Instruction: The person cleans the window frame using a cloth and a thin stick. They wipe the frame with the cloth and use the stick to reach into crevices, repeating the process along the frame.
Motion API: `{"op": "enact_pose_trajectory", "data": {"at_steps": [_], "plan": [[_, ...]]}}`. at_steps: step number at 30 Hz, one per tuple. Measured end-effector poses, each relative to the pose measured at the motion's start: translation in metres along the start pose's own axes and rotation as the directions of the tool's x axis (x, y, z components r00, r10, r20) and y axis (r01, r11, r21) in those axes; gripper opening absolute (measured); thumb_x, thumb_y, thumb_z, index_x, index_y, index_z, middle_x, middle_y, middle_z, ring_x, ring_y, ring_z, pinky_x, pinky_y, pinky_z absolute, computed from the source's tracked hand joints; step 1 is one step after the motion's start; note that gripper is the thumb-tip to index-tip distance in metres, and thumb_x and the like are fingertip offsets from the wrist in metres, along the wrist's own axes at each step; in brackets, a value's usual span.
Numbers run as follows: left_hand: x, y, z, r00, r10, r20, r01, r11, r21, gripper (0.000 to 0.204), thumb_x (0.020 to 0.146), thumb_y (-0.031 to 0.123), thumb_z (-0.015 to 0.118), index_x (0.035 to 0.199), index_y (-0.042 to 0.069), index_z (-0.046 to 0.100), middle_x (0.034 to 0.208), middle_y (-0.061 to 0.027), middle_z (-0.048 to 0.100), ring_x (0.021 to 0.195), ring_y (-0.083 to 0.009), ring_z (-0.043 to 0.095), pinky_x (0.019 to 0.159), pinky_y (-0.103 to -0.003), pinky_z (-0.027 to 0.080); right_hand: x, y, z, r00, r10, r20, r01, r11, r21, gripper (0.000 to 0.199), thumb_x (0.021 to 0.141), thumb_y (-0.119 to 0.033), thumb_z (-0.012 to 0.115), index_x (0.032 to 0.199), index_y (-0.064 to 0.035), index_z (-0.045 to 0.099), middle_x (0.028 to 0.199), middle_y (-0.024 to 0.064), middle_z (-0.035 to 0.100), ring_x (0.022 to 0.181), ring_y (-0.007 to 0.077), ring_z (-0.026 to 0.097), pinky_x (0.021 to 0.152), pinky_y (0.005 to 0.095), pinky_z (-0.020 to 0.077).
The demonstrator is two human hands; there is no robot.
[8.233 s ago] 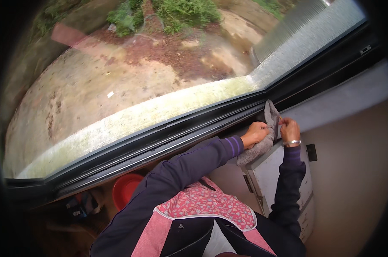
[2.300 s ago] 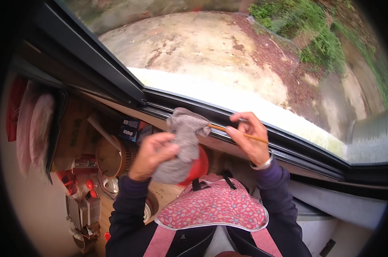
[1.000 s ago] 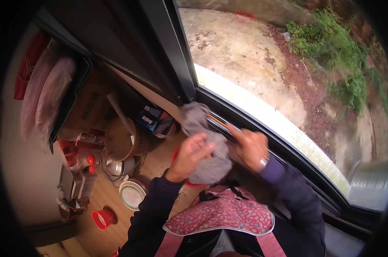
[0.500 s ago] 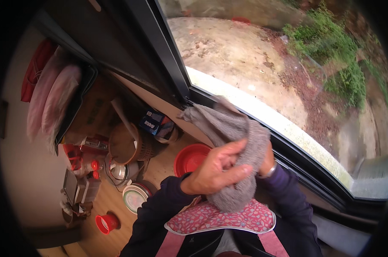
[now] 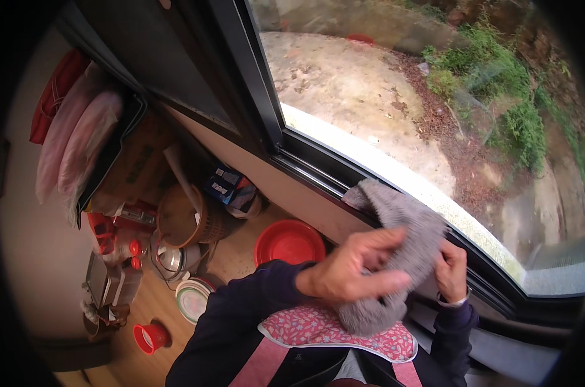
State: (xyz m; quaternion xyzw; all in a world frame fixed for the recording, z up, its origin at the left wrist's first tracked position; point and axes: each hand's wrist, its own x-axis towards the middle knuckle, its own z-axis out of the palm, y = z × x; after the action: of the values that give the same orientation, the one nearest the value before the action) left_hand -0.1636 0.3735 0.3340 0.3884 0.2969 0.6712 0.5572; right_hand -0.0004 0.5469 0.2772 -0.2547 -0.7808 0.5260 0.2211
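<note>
A grey, fluffy cloth (image 5: 423,226) is bunched between my two hands in front of the window, its upper corner over the window track. My left hand (image 5: 354,269) holds its near side, with thumb and forefinger lying across it. Curled round the right edge of the cloth is my right hand (image 5: 452,272), close to the dark window frame. The lower end of the cloth hangs over a pink flowered apron (image 5: 305,322). Some fingers of my left hand are hidden.
The black window frame (image 5: 267,122) and its track (image 5: 315,171) run along the sill. On the wooden floor to the left are a red basin (image 5: 289,240), a wicker basket (image 5: 179,216), a blue box (image 5: 223,186), lidded containers (image 5: 192,302) and a small red tub (image 5: 152,338). Outside are concrete and plants.
Both hands and the cloth have moved right along the window. My right hand, earlier mostly behind the cloth, now shows at its right edge. More of the track and red basin is visible.
</note>
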Motion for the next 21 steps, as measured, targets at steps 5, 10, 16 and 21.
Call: {"op": "enact_pose_trajectory", "data": {"at_steps": [5, 10, 16, 21], "plan": [[-0.013, -0.025, -0.037, 0.953, -0.002, -0.302, 0.036, 0.994, 0.108, 0.056, 0.086, 0.003, 0.057, 0.135, -0.001, 0.031, 0.104, -0.0039, 0.057, 0.082, -0.0049, 0.054, 0.063, -0.018, 0.045, 0.02, -0.003, 0.025, 0.971, -0.231, 0.059, 0.216, 0.746, -0.629, 0.022, 0.077, -0.002, 0.059, 0.097, -0.0056, 0.067, 0.075, 0.019, 0.063, 0.068, 0.0319, 0.062, 0.059, 0.0322, 0.0479], [-0.023, -0.04, -0.061, 0.873, 0.057, -0.485, 0.025, 0.987, 0.161, 0.059, 0.085, 0.005, 0.058, 0.136, -0.001, 0.029, 0.093, -0.002, 0.058, 0.07, -0.0032, 0.052, 0.055, -0.017, 0.042, 0.051, -0.012, 0.065, 0.901, -0.376, 0.216, 0.407, 0.562, -0.72, 0.035, 0.069, -0.003, 0.057, 0.101, -0.0129, 0.064, 0.055, 0.0113, 0.055, 0.048, 0.0281, 0.057, 0.043, 0.0401, 0.0406], [-0.014, -0.046, -0.093, 0.713, 0.216, -0.667, -0.036, 0.962, 0.272, 0.05, 0.084, 0.006, 0.057, 0.129, -0.003, 0.037, 0.084, -0.0019, 0.056, 0.067, -0.0047, 0.051, 0.055, -0.019, 0.042, 0.138, 0.004, 0.168, 0.844, -0.49, 0.218, 0.507, 0.595, -0.624, 0.02, 0.07, -0.007, 0.055, 0.089, -0.0097, 0.061, 0.055, 0.0132, 0.057, 0.052, 0.0295, 0.059, 0.046, 0.0413, 0.0436], [-0.014, -0.032, -0.115, 0.635, 0.246, -0.732, -0.106, 0.967, 0.233, 0.029, 0.085, 0.007, 0.055, 0.113, 0.003, 0.049, 0.089, -0.0001, 0.058, 0.072, -0.0046, 0.053, 0.062, -0.019, 0.043, 0.136, 0.004, 0.181, 0.81, -0.555, 0.189, 0.553, 0.616, -0.561, 0.027, 0.069, -0.008, 0.056, 0.095, -0.0075, 0.063, 0.06, 0.0139, 0.058, 0.057, 0.0322, 0.059, 0.052, 0.044, 0.0444]]}}
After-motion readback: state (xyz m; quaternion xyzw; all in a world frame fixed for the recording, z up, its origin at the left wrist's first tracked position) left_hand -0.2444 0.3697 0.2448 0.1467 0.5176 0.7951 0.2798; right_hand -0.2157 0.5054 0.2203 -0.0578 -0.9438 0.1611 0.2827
